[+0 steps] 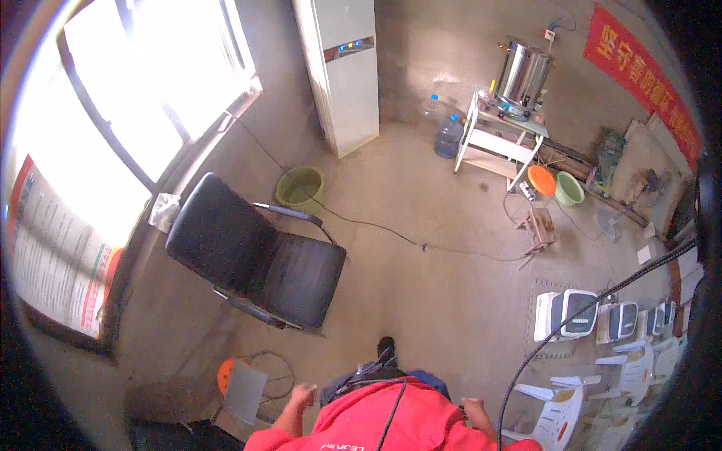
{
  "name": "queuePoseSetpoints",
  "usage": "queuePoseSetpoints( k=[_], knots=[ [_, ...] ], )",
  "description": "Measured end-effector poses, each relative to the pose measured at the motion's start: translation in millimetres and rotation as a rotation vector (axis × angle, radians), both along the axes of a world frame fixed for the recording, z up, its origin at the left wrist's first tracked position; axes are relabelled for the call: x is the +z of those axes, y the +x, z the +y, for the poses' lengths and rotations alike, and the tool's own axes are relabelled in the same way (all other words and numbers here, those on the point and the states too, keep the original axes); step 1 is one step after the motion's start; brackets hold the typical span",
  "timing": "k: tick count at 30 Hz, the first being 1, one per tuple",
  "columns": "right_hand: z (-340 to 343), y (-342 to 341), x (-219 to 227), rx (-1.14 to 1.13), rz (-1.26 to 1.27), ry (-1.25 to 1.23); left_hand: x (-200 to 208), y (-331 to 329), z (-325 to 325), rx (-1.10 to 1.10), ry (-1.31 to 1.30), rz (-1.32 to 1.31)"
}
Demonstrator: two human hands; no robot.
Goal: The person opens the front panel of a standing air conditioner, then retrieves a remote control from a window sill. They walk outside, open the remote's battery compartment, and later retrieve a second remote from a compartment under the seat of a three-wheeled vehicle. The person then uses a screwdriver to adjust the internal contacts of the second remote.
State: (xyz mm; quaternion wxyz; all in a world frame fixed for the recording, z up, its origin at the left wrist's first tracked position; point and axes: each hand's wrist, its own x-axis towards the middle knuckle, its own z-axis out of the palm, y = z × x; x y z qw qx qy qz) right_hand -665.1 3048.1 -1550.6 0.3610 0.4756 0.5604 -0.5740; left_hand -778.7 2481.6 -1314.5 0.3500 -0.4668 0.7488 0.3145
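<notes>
My left hand [303, 396] hangs beside my body at the lower edge, its fingers loosely curled, with nothing visible in it. It is nearest to a grey flat panel [245, 392] that leans by an orange round-topped stool [226, 374]. On the other side, my right hand [474, 410] is low against my red top; it is small and blurred, and its fingers cannot be made out. White plastic chairs [560, 413] stand to the right of that hand. One dark shoe [386, 346] shows on the floor ahead of me.
A black office chair [301, 274] stands at left, beside a green basin [300, 188]. A cable [376, 224] crosses the floor. Ahead are a tall white cabinet [350, 98], water bottles [449, 137] and a metal urn [522, 79] on a white stand. White-and-dark devices [575, 313] line the right.
</notes>
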Motion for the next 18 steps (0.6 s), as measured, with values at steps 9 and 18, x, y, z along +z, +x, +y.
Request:
queuePoseSetpoints(
  k=[9,18],
  knots=[
    [-211.4,-169.6,52.4,-0.188,-0.100,-0.047,66.5,-377.5,-188.0,-0.047,-0.016,0.603],
    [-365.2,-378.5,90.1,-0.172,-0.037,-0.037,137.8,-446.3,-378.4,0.135,-0.027,0.236]
  ],
)
